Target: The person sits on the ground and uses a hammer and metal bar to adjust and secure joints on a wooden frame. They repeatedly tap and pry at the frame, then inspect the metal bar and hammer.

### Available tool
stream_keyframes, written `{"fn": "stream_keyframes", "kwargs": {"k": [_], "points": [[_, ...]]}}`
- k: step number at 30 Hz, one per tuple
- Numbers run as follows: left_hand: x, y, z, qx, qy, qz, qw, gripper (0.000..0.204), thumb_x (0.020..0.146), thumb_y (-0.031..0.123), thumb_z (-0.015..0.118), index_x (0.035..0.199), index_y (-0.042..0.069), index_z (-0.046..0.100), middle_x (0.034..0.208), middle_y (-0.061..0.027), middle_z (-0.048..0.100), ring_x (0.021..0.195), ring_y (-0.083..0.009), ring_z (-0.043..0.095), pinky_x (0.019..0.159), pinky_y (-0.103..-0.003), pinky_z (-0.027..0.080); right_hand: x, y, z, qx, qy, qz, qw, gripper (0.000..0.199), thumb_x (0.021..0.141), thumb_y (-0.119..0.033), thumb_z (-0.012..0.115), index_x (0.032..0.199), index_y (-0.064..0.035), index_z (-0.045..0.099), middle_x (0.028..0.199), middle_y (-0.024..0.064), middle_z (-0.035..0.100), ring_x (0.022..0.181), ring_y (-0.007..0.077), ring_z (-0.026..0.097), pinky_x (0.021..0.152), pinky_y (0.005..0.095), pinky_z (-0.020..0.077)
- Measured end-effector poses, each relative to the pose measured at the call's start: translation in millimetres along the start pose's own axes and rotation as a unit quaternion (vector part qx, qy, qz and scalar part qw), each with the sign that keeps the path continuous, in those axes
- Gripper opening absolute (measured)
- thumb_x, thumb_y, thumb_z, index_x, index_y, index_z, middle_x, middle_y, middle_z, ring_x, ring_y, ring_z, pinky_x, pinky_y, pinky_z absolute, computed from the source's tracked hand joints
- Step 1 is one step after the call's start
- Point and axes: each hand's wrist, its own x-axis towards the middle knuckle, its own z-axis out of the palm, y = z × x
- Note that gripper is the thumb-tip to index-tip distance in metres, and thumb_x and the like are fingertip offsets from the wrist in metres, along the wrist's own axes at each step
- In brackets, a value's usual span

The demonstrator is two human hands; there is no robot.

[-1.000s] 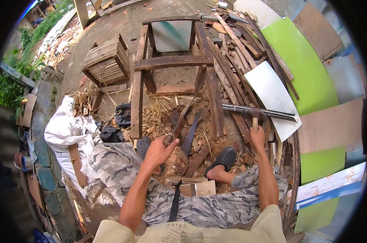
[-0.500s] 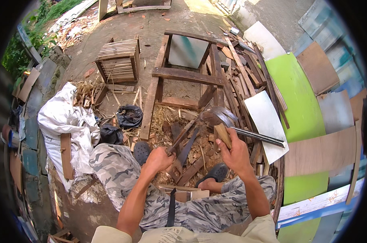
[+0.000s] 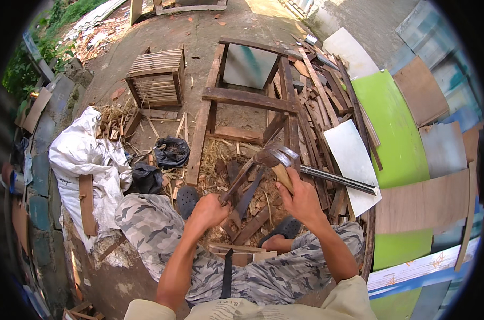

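I sit on the ground in camouflage trousers with wood scraps between my feet. My right hand (image 3: 302,198) grips the wooden handle of a claw hammer (image 3: 274,159), whose metal head is raised above the pile. My left hand (image 3: 207,210) holds a narrow wooden strip (image 3: 241,178) that slants up towards the hammer head. Several dark slats (image 3: 250,226) lie crossed on the ground under both hands, on straw and splinters.
A wooden frame (image 3: 242,98) stands ahead, a slatted crate (image 3: 156,74) to its left. A white sack (image 3: 84,160) and dark bags (image 3: 170,152) lie left. A metal bar (image 3: 338,180), white board (image 3: 351,157) and green panels (image 3: 397,133) lie right.
My right hand left the boards at the right, picked up the hammer and raised it over the pile. My left hand stays on the strip. The view tilted slightly.
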Motion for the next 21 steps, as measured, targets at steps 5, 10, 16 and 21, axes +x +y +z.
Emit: {"fn": "stream_keyframes", "kwargs": {"k": [5,10,16,21], "points": [[-8,6,-8,-0.046,-0.004,-0.005,0.999,0.032,0.089,0.029,0.065,0.108,0.004,0.071,0.089,-0.0287,0.069,0.089,-0.0475,0.066,0.079,-0.049,0.052,6,-28,-33,0.074,0.111,-0.082,0.988,0.046,0.098,-0.019,0.066,0.135,0.0017,0.047,0.084,0.0226,0.070,0.074,0.0381,0.072,0.065,0.0399,0.0547],[-7,12,-5,-0.040,-0.012,0.007,0.999,0.034,0.086,0.027,0.064,0.108,0.003,0.072,0.090,-0.0316,0.068,0.091,-0.0492,0.066,0.080,-0.050,0.053,0,-9,-5,0.085,0.121,-0.086,0.985,0.046,0.099,-0.019,0.065,0.136,0.0012,0.046,0.082,0.0231,0.070,0.076,0.0409,0.072,0.064,0.0409,0.0554],[-2,10,1,-0.033,-0.029,-0.007,0.999,0.038,0.083,0.026,0.065,0.104,-0.005,0.070,0.089,-0.0365,0.066,0.093,-0.0513,0.065,0.084,-0.052,0.053,-1,-14,-21,0.022,0.013,-0.002,1.000,0.042,0.099,-0.020,0.064,0.132,-0.0002,0.047,0.080,0.0235,0.068,0.073,0.0445,0.069,0.062,0.0432,0.0531],[-6,-3,14,-0.009,-0.014,0.032,0.999,0.030,0.084,0.025,0.063,0.099,-0.001,0.067,0.080,-0.0307,0.065,0.079,-0.0472,0.065,0.075,-0.051,0.052,-7,-17,-28,0.104,0.175,0.001,0.979,0.037,0.101,-0.023,0.063,0.123,0.0017,0.048,0.078,0.0186,0.067,0.063,0.0365,0.068,0.056,0.0410,0.0499]]}}
